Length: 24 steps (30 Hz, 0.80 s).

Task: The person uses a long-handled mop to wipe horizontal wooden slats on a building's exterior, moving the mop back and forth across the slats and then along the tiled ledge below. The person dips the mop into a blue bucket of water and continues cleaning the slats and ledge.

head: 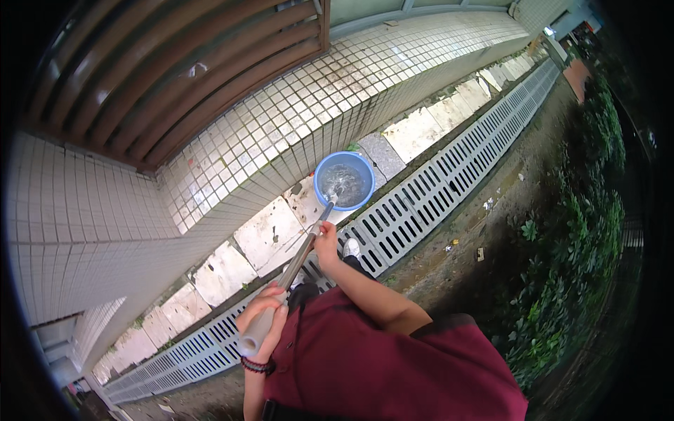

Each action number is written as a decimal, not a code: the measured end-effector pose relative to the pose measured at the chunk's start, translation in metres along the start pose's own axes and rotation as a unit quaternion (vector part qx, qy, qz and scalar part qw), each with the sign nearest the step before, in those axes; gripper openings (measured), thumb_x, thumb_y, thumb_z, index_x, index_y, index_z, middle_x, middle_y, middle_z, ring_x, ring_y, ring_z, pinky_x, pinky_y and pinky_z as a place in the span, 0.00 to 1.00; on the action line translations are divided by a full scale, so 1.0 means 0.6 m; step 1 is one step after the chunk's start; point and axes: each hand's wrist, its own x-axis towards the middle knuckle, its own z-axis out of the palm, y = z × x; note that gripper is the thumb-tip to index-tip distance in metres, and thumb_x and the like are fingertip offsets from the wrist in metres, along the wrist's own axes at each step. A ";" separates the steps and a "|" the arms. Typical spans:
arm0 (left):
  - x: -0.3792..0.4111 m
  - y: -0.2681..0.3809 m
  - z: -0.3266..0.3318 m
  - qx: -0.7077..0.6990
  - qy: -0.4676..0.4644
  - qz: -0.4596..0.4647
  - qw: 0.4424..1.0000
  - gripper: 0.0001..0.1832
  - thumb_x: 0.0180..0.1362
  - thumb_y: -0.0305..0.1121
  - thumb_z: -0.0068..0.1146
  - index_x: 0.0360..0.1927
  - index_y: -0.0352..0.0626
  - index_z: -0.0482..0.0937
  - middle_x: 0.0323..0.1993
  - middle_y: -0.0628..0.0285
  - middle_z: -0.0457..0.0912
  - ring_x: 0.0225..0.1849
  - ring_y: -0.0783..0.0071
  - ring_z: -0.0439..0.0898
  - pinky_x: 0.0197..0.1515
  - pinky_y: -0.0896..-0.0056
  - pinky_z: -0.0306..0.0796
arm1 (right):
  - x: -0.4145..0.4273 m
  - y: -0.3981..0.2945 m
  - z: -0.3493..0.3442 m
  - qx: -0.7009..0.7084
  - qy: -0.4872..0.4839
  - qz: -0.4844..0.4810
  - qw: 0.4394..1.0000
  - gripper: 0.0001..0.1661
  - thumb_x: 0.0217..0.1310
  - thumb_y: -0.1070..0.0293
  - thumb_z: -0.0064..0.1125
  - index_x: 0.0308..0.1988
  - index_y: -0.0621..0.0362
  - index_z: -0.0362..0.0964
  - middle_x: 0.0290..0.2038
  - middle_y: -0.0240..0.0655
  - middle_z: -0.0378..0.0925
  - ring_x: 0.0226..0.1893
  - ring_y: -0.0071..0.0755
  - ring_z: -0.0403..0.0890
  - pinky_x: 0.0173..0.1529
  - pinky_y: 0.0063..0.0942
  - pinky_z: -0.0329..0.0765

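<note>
A long metal pole point(301, 258) with a pale grip runs slantwise from my body down into a blue plastic bucket point(317, 190). My left hand point(264, 316), with a beaded bracelet at the wrist, is wrapped around the pale grip close to its hollow near end. Farther down the shaft, my right hand point(325, 244) grips the pole. Stirred, rippling water point(345, 176) fills part of the bucket and hides whatever is on the pole's far end. The bucket stands on stone paving slabs point(271, 231) beside a tiled ledge.
Slotted drain covers point(400, 223) run diagonally under my shoes point(352, 248). Left of the bucket rises the white tiled ledge point(316, 105), with brown louvred slats point(210, 68) above it. Bare soil point(474, 226) and leafy shrubs point(574, 263) lie to the right.
</note>
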 end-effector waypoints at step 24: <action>-0.021 -0.091 -0.033 0.070 -0.198 0.078 0.975 0.07 0.45 0.20 0.63 0.28 0.40 0.78 0.46 0.55 0.80 0.57 0.55 0.73 0.56 0.61 0.70 | 0.104 0.096 0.024 0.238 -0.065 0.538 0.806 0.20 0.63 0.48 0.30 0.28 0.53 0.53 0.13 0.31 0.57 0.11 0.28 0.61 0.15 0.28 0.65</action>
